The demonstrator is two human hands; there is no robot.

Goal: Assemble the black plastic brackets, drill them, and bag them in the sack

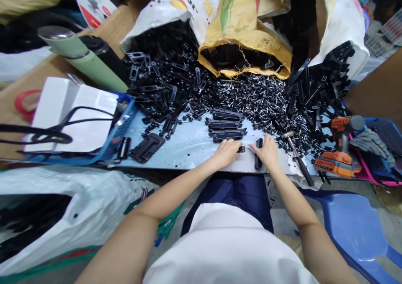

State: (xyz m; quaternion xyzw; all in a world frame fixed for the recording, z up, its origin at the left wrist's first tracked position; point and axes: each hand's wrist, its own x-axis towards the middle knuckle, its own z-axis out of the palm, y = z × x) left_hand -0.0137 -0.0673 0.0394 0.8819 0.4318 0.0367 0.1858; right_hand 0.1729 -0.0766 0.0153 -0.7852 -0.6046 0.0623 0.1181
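Near the worktop's (182, 148) front edge, my left hand (226, 152) pinches a small part (241, 149). A black bar (258, 156) lies between, at my right hand (268, 152), whose grip I can't tell.

The left hand (225, 153) partly hides a small black part (241, 149). The yellow sack (241, 20) is cut off at the far edge, the blue chair (351, 221) at the right. Individual heaped pins (248, 93) are too small to make out.

1 slim black bar (258, 156), lying front to back; 1 small black piece (241, 149) to its left, partly hidden.
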